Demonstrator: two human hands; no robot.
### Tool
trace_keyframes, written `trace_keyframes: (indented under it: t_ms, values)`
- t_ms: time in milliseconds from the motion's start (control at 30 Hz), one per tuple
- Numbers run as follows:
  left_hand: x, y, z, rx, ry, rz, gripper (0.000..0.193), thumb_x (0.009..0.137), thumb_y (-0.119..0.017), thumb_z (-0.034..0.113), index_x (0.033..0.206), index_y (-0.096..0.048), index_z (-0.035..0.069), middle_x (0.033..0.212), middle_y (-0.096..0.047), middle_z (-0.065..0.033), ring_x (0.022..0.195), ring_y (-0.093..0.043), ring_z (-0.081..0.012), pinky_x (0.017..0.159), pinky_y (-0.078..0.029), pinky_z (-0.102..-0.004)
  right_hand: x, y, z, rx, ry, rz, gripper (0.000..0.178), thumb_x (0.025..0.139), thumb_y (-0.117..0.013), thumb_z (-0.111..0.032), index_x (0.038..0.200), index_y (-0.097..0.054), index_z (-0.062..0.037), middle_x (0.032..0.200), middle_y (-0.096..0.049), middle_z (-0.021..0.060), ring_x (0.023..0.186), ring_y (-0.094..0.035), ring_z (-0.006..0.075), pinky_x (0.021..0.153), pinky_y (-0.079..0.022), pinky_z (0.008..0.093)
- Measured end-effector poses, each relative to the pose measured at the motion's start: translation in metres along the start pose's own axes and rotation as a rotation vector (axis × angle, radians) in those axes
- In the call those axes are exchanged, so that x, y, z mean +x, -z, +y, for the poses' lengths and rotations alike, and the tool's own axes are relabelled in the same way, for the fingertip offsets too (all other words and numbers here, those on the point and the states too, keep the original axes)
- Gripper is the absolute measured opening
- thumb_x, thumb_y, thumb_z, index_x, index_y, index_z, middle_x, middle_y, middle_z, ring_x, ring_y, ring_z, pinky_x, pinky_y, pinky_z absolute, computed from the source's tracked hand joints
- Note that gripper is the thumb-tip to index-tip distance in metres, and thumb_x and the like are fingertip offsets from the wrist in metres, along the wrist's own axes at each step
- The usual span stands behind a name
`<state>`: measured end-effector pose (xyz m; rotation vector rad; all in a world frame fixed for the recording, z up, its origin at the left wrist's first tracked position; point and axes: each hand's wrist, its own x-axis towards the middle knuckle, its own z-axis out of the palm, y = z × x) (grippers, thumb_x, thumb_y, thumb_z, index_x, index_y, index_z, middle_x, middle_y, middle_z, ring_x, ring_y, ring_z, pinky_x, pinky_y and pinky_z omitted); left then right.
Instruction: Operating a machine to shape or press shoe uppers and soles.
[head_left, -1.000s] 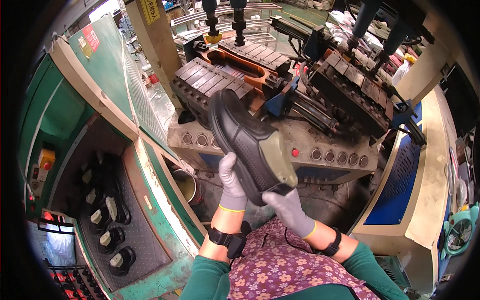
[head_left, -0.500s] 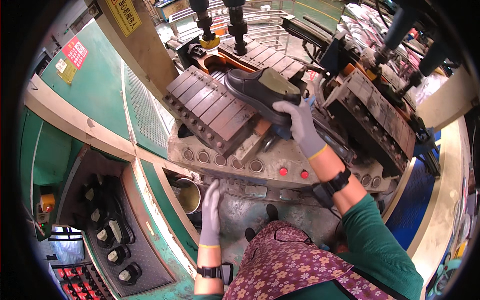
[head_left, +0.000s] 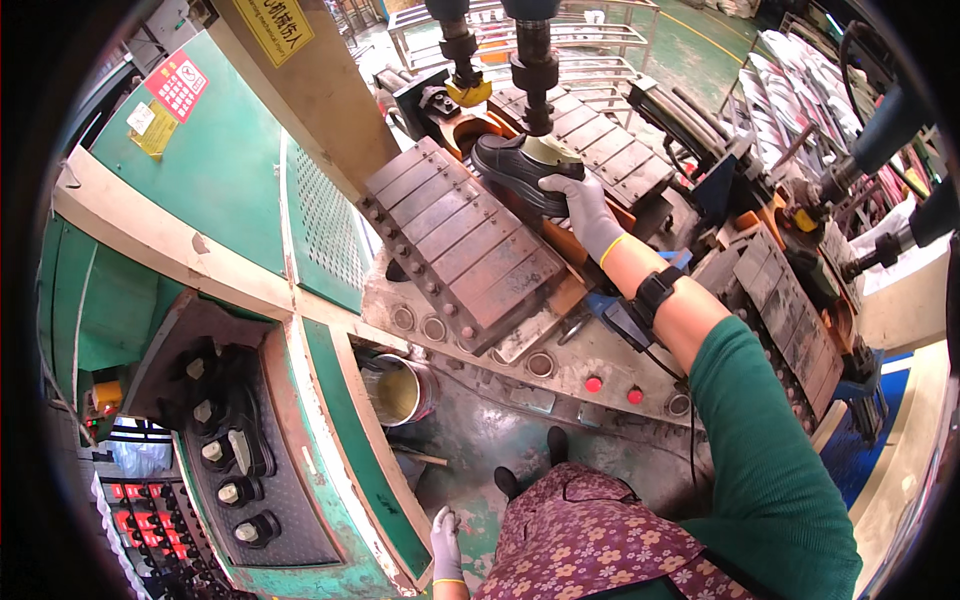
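My gloved right hand (head_left: 585, 205) is closed round the heel end of a black shoe (head_left: 515, 172). A pale greenish last (head_left: 552, 151) fills the shoe's opening. The shoe sits between two banks of metal plates on a press, below a dark vertical plunger (head_left: 535, 75); whether it rests on the press bed is hidden. Low down beside my apron, my gloved left hand (head_left: 446, 545) hangs with its fingers stretched out, holding nothing. The near plate bank (head_left: 465, 240) lies just left of the shoe.
Two red buttons (head_left: 614, 390) sit on the press front. A second plate bank (head_left: 785, 315) stands at right. A bucket (head_left: 430, 388) is on the floor. More lasted black shoes (head_left: 240, 440) lie on a dark conveyor (head_left: 300, 530) at left. Wrapped goods (head_left: 790, 110) fill a rack behind.
My right hand has carried the shoe forward, in between the plate banks under the plunger. My left hand has dropped back toward my body. The view has shifted.
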<state>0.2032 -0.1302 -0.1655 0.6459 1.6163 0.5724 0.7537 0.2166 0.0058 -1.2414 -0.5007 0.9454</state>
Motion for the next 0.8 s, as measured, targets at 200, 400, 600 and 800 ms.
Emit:
trace_keyframes:
  t_ms: [200,400,600,800]
  values:
    - [0.005,-0.004,-0.015,0.042,-0.046,0.059,0.044,0.098,-0.058,0.024,0.131,-0.054,-0.004,0.103,-0.064,-0.0062,0.090,-0.060,-0.0131,0.079,-0.047,-0.0257,0.037,-0.009,0.015,-0.602,0.149,-0.100,0.077,0.058,-0.083,-0.012,0.129,-0.056,-0.0077,0.113,-0.067,0.0113,0.104,-0.063,0.0258,0.092,-0.049,0.0343]
    - [0.016,0.008,-0.037,0.031,-0.031,0.103,0.042,0.098,-0.055,0.023,0.131,-0.053,-0.004,0.108,-0.065,-0.0087,0.093,-0.064,-0.0158,0.081,-0.049,-0.0278,0.043,0.000,0.054,-1.142,0.116,-0.093,0.082,0.061,-0.083,-0.019,0.135,-0.050,-0.0103,0.122,-0.064,0.0168,0.116,-0.059,0.0357,0.097,-0.047,0.0408]
    - [0.034,0.013,-0.038,0.056,-0.055,0.041,0.042,0.098,-0.055,0.025,0.130,-0.055,-0.002,0.110,-0.065,-0.0097,0.096,-0.063,-0.0157,0.083,-0.050,-0.0283,0.056,-0.004,0.054,-1.126,0.166,-0.081,0.078,0.061,-0.084,-0.021,0.131,-0.051,-0.0107,0.121,-0.064,0.0174,0.115,-0.059,0.0364,0.097,-0.047,0.0417]
    - [0.046,0.003,0.005,0.209,-0.235,-0.033,0.044,0.101,-0.053,0.028,0.134,-0.053,-0.001,0.117,-0.063,-0.0125,0.102,-0.063,-0.0209,0.091,-0.050,-0.0325,0.055,0.024,0.037,-1.132,0.321,-0.152,0.065,0.067,-0.077,-0.022,0.126,-0.055,-0.0068,0.112,-0.065,0.0226,0.108,-0.062,0.0377,0.095,-0.048,0.0418]
